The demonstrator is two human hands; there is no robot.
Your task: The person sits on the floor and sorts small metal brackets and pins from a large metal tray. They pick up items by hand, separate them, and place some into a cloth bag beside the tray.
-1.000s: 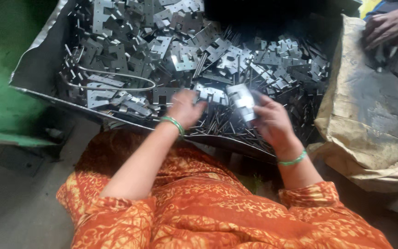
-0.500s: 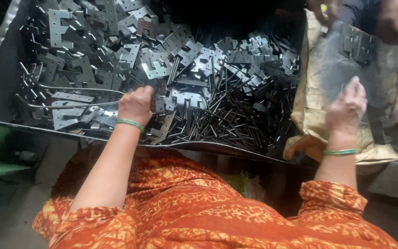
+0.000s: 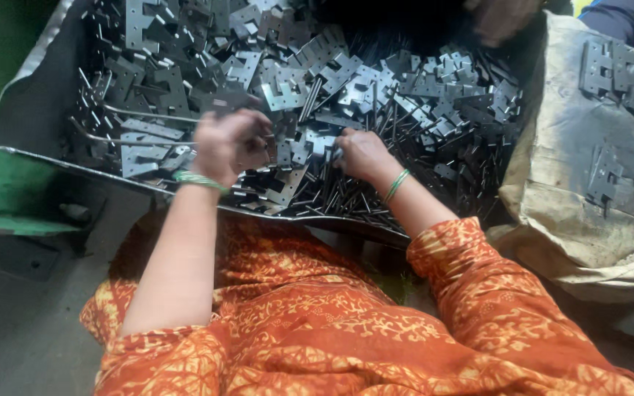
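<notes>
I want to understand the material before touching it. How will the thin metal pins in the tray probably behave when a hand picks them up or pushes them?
The thin metal pins look stiff, straight and smooth, so they would probably slip and roll easily. They lie tangled among flat hinge plates, so pushing likely shifts several together. The right hand rests among them; a single pin may be hard to pinch.
</notes>
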